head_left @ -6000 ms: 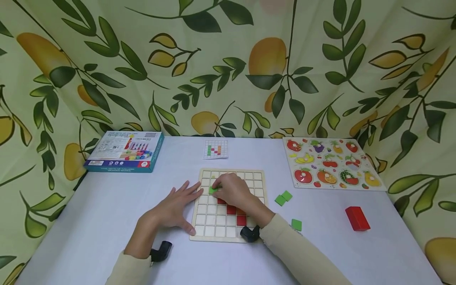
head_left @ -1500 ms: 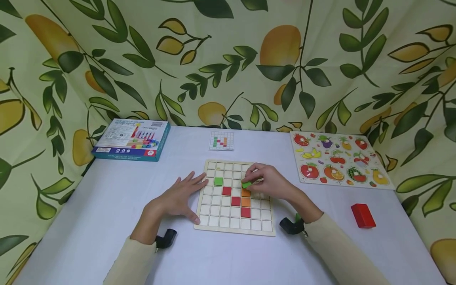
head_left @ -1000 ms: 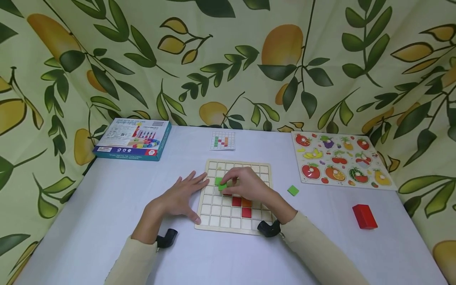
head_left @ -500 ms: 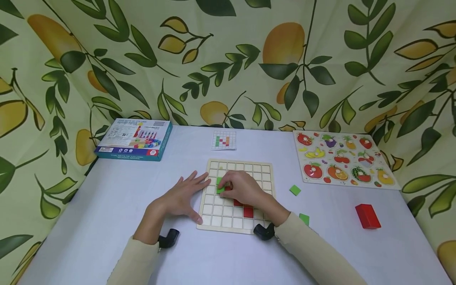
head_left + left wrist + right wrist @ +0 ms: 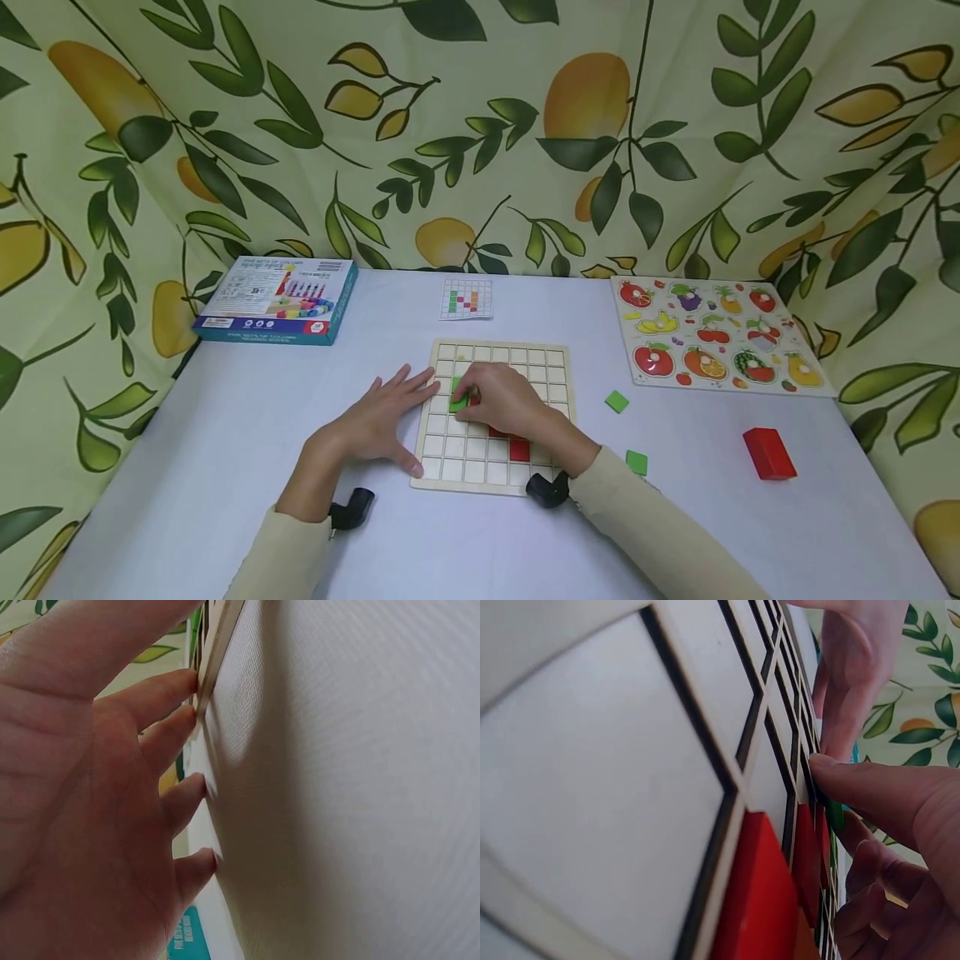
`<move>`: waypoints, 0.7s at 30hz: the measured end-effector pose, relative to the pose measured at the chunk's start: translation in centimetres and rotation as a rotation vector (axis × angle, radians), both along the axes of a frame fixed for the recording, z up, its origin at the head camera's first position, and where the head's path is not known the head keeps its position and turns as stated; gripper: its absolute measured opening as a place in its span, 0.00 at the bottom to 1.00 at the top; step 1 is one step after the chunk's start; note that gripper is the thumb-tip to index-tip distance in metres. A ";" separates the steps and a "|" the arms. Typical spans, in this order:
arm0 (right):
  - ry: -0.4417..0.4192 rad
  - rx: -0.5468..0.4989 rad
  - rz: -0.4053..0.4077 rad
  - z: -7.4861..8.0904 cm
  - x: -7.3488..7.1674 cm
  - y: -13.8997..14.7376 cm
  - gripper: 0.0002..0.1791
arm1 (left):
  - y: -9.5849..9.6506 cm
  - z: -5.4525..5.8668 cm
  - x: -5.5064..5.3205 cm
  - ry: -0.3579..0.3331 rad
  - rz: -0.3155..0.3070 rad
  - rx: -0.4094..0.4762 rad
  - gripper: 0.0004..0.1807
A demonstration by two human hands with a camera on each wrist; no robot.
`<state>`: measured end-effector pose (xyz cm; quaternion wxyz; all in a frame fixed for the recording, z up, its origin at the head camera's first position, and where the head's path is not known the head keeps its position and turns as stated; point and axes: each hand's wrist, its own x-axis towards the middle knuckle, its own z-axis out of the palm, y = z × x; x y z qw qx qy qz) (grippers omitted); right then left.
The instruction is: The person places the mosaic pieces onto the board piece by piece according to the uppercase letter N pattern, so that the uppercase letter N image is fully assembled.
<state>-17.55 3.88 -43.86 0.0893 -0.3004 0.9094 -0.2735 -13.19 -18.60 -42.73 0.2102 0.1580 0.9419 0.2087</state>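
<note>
In the head view a wooden grid board (image 5: 437,472) lies at the table's middle. My left hand (image 5: 371,423) is spread at its left edge, fingertips touching the frame and thumb at the near-left corner. My right hand (image 5: 502,400) reaches over the board and pinches a green square tile (image 5: 457,406) at a left-side cell, just below another green tile (image 5: 456,384). In the right wrist view the thumb (image 5: 855,780) is against the green tile (image 5: 835,817), near a row of red tiles (image 5: 754,900). A red tile (image 5: 519,450) shows beside my right wrist; my hand covers other cells.
Two loose green tiles (image 5: 617,402) lie right of the board. A small pattern card (image 5: 466,299) is behind it. A flat toy box (image 5: 277,300) stands back left, a fruit picture board (image 5: 720,337) back right. A red block (image 5: 769,454) sits at right.
My right hand, with a green tile, has crossed from the board's right part to its left side and lowered the tile below the first green one. My left hand stays at the edge.
</note>
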 end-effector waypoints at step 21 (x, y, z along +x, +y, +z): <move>-0.046 -0.004 0.007 0.3 0.3 0.1 0.07 | -0.1 -0.2 0.0 0.009 -0.011 0.042 0.66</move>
